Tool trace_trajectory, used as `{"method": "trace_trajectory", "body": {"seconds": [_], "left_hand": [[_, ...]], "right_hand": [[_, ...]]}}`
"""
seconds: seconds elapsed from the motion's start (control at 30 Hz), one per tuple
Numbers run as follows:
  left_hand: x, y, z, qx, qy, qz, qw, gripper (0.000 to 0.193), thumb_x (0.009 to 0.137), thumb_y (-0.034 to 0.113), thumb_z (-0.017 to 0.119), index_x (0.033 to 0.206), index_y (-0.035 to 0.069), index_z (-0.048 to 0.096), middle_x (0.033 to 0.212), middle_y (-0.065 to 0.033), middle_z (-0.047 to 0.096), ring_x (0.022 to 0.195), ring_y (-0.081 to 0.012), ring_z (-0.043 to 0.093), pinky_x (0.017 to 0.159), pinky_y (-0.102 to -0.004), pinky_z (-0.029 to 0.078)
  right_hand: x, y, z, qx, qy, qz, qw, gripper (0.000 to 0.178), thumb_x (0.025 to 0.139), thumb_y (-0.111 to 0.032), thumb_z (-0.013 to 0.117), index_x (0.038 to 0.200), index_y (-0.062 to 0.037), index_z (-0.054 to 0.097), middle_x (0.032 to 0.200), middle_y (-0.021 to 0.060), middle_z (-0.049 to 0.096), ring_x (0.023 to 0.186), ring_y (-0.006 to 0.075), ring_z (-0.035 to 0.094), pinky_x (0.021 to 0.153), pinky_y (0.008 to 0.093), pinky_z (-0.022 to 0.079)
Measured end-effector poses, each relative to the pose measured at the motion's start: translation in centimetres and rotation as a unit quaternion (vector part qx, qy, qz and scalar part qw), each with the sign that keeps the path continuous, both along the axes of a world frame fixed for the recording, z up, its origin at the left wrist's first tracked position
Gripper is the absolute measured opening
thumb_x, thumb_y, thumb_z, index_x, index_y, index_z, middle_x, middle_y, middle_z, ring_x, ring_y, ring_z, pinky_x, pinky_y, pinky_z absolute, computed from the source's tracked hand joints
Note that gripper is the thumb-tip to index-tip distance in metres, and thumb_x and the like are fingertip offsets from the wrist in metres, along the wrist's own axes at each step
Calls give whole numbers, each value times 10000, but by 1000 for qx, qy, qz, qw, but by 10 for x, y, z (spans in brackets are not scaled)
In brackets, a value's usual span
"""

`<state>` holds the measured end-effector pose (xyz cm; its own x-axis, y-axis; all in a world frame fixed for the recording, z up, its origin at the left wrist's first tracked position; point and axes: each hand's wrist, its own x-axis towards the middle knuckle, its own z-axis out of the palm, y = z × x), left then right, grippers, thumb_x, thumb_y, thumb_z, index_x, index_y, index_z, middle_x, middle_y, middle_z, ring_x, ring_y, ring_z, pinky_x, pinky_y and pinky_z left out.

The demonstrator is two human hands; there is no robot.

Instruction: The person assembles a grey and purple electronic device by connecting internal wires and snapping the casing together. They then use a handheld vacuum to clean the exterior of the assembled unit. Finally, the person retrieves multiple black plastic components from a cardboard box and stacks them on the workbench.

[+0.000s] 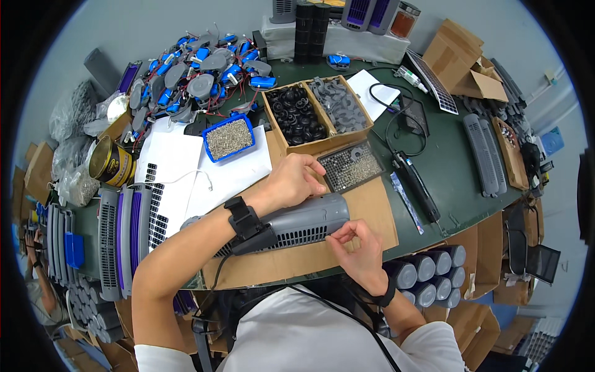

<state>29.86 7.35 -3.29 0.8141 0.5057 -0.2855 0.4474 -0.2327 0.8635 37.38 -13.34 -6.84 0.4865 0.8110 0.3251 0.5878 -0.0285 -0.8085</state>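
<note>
Dark green bench (455, 158) is pretty packed: messy heap of blue-and-grey parts with red wires (198, 84) at the back, a two-section cardboard box (372, 119) of black and grey plastic bits, pale grey wall (520, 37) behind. The long grey plastic housing (310, 216) lies on a flat brown cardboard sheet (291, 265) near the front edge, smooth and rounded with rows of slots. Hands are apart, left hand (292, 181) over it, right hand (359, 251) by its right end; can't tell if either's pinching anything.
</note>
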Motion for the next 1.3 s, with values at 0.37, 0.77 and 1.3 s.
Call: {"method": "trace_trajectory", "body": {"seconds": [0.37,0.77,1.3], "left_hand": [[6,-3,3,55,9,-22,998,193,777,44,774,935,2,671,786,-114,729,730,-135,683,628,-299,515],[-16,-15,15,118,-41,-81,989,287,839,155,734,1076,-3,707,923,-174,730,812,-258,710,730,-346,549],[-85,-19,16,299,99,-129,940,932,593,356,875,1374,53,466,1129,-212,576,1045,-387,583,927,-447,465]], "right_hand": [[1,0,-1,10,30,6,999,247,735,34,769,834,-25,551,738,72,644,622,160,635,578,271,517],[27,-2,12,-37,134,67,988,217,745,8,773,877,-17,603,746,59,649,649,132,644,593,245,512],[191,-1,56,-60,64,-100,991,354,894,-259,676,1115,-6,565,737,45,561,647,152,542,604,325,466]]}}
